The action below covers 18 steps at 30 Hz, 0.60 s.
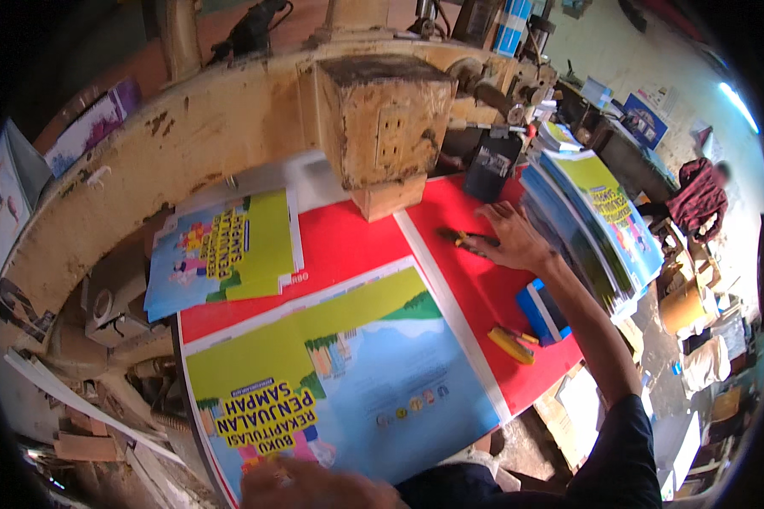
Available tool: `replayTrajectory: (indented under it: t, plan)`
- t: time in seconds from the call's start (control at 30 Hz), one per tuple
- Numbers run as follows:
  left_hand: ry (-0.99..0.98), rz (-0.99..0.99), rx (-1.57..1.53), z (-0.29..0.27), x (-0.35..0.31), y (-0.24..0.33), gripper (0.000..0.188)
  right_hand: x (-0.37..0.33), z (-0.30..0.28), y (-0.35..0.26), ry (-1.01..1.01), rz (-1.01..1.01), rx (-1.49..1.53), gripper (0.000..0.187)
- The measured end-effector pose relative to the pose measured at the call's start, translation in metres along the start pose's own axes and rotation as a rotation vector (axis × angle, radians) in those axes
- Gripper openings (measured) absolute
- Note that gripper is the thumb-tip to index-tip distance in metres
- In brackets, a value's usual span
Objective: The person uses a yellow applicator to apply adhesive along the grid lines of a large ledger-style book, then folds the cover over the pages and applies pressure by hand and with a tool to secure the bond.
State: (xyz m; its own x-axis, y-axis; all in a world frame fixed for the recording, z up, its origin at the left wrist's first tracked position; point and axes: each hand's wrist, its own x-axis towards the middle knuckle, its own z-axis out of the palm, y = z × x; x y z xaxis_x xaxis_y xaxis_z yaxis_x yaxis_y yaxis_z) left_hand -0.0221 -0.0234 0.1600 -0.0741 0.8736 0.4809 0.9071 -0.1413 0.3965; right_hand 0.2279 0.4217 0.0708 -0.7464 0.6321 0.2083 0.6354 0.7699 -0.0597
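Pointing left, long axis roughly crosswise, black-and-yellow tool point(460, 238) at right hand point(519, 241), grip unclear, pinching or merely touching

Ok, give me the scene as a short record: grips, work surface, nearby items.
Left grip: blurred, over the near-left part of the large printed sheet; contact unclear
Right grip: at the black-and-yellow tool; hold unclear
Surface: red work surface, under the sheet
Right side: yellow tool, blue-and-white box, tall printed stack
Left side: smaller printed pile
Beyond: worn cream machine
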Motion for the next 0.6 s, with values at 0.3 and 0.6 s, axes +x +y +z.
replayTrajectory:
  t: [0.3, 0.6]
  plan:
    - [-0.230, 0.162, -0.162, 0.034, 0.024, 0.035, 0.047, 0.003, 0.061, 0.026, -0.158, -0.003, 0.048, 0.062]
    - [-0.158, -0.459, 0.367, 0.129, -0.054, -0.075, 0.089, -0.029, 0.034, -0.016, -0.059, 0.167, -0.055, 0.073]
